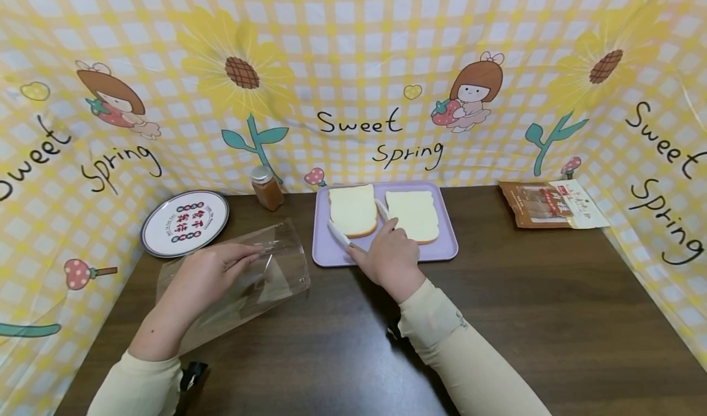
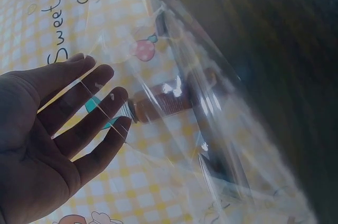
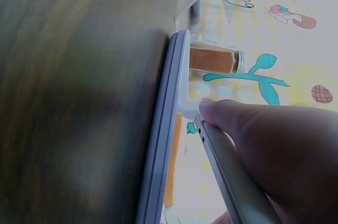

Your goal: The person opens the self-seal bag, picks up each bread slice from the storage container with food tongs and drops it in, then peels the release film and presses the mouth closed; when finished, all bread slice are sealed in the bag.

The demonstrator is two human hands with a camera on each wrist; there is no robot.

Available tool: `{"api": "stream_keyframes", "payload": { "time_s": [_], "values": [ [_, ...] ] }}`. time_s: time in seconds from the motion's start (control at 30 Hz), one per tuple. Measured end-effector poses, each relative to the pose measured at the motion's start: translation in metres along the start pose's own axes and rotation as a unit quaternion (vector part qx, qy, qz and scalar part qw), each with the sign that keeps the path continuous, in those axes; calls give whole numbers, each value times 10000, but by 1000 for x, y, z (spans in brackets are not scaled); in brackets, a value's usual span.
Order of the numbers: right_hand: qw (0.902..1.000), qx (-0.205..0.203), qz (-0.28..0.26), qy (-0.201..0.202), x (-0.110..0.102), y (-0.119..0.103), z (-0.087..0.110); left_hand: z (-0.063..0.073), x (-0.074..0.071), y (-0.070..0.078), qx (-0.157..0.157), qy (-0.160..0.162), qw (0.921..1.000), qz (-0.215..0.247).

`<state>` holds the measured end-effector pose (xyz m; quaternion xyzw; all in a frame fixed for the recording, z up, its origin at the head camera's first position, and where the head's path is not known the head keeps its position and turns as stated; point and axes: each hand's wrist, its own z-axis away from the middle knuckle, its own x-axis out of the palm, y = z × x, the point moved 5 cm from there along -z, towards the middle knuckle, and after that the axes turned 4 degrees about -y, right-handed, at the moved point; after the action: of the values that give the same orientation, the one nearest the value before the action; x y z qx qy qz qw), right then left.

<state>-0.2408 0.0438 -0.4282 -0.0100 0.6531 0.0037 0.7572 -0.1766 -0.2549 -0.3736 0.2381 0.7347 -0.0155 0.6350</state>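
A clear plastic bag (image 1: 278, 265) is pinched at its edge by the left hand (image 1: 210, 275), thumb against the fingers, above the table's left side. In the left wrist view the clear film (image 2: 211, 129) spreads out past the fingertips. The right hand (image 1: 393, 253) grips a pair of tongs with white tips (image 1: 339, 234) and a pale metal arm (image 3: 224, 166). The tongs' arms straddle the left bread slice (image 1: 353, 210), which lies on a purple tray (image 1: 450, 251). Whether they press on it I cannot tell. A second bread slice (image 1: 411, 216) lies beside it.
A white plate with printed lettering (image 1: 188, 223) is at the back left. Near it stands a glass jar of brown contents (image 1: 267, 189) with a silver lid. A brown and white food packet (image 1: 552, 204) lies at the back right. Patterned cloth (image 1: 353, 54) encloses the dark wooden table.
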Motion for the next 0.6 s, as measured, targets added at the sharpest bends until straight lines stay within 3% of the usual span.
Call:
{"api": "stream_keyframes", "payload": {
  "time_s": [0.6],
  "values": [
    [9989,142,-260,-350,2,-9,-5,-3,3,0,-85,-191,9998,23]
  ]
}}
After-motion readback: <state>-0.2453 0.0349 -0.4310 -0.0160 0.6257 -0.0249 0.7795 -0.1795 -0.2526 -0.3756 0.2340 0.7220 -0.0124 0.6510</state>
